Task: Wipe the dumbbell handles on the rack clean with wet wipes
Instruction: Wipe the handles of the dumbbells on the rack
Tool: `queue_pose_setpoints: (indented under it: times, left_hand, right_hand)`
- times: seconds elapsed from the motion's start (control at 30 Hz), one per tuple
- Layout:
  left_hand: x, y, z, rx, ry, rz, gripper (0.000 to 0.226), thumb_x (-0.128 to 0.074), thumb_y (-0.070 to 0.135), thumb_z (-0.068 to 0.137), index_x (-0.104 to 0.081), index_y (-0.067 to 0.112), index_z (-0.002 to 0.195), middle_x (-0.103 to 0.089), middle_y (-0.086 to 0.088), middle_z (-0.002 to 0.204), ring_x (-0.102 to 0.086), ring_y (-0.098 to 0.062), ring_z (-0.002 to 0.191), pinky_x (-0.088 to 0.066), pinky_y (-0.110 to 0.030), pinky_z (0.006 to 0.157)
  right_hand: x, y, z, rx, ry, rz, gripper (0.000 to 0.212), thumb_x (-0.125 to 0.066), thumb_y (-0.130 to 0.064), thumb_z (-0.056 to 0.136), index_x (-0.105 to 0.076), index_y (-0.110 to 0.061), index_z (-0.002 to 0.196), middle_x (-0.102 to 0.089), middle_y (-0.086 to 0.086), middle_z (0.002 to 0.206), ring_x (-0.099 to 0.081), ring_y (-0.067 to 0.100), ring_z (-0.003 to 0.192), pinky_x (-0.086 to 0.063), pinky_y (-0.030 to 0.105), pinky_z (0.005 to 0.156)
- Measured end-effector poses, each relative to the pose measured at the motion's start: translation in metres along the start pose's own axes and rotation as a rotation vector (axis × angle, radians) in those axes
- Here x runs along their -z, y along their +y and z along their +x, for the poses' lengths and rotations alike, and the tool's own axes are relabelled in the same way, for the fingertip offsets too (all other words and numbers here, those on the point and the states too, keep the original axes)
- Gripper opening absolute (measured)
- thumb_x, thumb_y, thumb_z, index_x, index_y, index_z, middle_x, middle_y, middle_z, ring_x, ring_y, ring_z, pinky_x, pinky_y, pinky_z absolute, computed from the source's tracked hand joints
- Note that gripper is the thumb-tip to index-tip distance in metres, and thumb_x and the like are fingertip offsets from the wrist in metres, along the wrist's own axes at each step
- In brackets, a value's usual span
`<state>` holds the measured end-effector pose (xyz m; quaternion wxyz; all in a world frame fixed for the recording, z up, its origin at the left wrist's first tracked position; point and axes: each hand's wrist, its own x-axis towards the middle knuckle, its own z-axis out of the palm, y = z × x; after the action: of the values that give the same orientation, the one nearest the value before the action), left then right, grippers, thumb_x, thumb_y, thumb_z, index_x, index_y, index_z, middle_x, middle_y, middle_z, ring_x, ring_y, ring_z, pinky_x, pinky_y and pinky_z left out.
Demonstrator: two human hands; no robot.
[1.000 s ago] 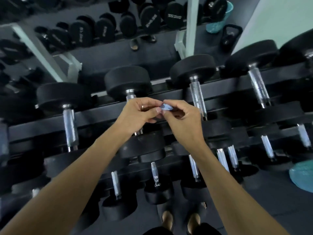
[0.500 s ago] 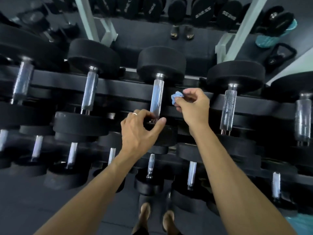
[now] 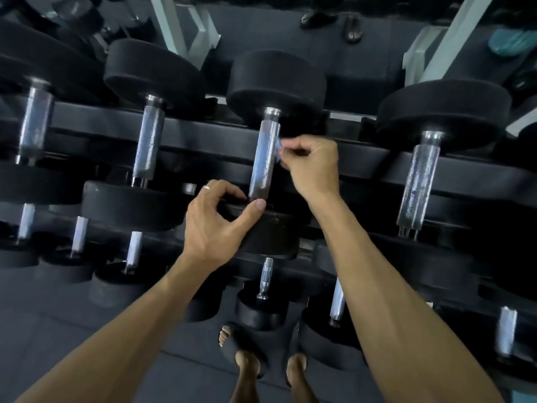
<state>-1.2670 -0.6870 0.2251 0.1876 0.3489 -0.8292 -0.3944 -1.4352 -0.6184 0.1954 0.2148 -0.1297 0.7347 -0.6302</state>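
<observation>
The middle dumbbell [image 3: 271,141] on the top tier of the rack [image 3: 363,167] is the one being worked on, and everything else is placed from it. Its handle [image 3: 265,158] is a bright chrome bar with fine knurling, running from the far black round head [image 3: 276,85] down toward the near black head [image 3: 270,231]; a pale bluish sheen lies along the bar's middle. The right hand [image 3: 312,167] sits just right of the handle, fingers curled and pinching a small, crumpled light-blue wet wipe [image 3: 278,148] that touches the right side of the bar about halfway along. Only a sliver of the wipe shows beyond the fingertips. The left hand [image 3: 216,225] is at the handle's near end, thumb and fingers curled over the rim of the near head and gripping it; a ring [image 3: 206,187] shows on one finger. To the left of this dumbbell a second one [image 3: 148,146] lies parallel on the same tier, with the same knurled chrome bar and black heads, and to the right a third [image 3: 421,175] lies likewise. Below the central dumbbell, lower tiers hold smaller dumbbells [image 3: 266,279] with short chrome bars. Beneath those, the person's feet in dark sandals [image 3: 247,350] stand on the dark floor [image 3: 87,330].
</observation>
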Motion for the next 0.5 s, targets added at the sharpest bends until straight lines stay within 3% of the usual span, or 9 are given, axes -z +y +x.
queue_pose_setpoints:
  times: [0.1, 0.3, 0.5]
  left_hand:
    - [-0.003, 0.003, -0.002, -0.013, 0.006, 0.016, 0.042, -0.063, 0.060, 0.073, -0.064, 0.018, 0.079, -0.063, 0.005, 0.080, -0.061, -0.013, 0.078, -0.049, -0.032, 0.073]
    - [-0.003, 0.002, -0.001, -0.011, 0.002, 0.020, 0.042, -0.063, 0.061, 0.073, -0.064, 0.019, 0.079, -0.063, 0.006, 0.082, -0.062, -0.014, 0.081, -0.050, -0.036, 0.076]
    - [-0.002, 0.001, -0.001, -0.022, 0.004, 0.003, 0.043, -0.064, 0.061, 0.074, -0.064, 0.018, 0.080, -0.064, 0.006, 0.082, -0.062, -0.015, 0.082, -0.051, -0.035, 0.076]
  right_hand:
    - [0.007, 0.006, -0.018, 0.021, -0.062, -0.098, 0.013, -0.078, -0.002, 0.081, -0.079, -0.011, 0.091, -0.075, -0.006, 0.084, -0.073, 0.010, 0.079, -0.061, 0.036, 0.082]
    - [-0.015, -0.014, 0.021, 0.069, 0.261, 0.067, 0.017, -0.076, 0.002, 0.079, -0.079, -0.013, 0.088, -0.076, -0.007, 0.082, -0.073, 0.009, 0.080, -0.060, 0.036, 0.083]
    - [-0.001, 0.000, -0.012, 0.056, 0.033, -0.017, 0.018, -0.075, 0.002, 0.083, -0.079, -0.013, 0.092, -0.075, -0.006, 0.089, -0.073, 0.010, 0.086, -0.060, 0.035, 0.085]
